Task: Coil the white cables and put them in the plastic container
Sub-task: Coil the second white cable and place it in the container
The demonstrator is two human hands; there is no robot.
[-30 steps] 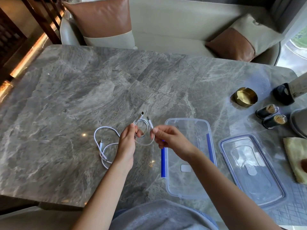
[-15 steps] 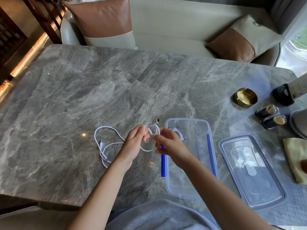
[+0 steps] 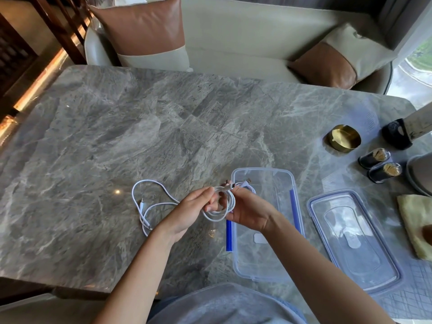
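Since a moment ago the coil has grown, both hands' fingers pinching it at frame centre; keep loops even, then feed in the slack on the bench.

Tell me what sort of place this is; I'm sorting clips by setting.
Probably a restaurant or lounge seating booth, though a home dining nook is possible. A marble table faces a cushioned bench with leather pillows, and a brass ashtray and two toothpick holders sit at its right side.
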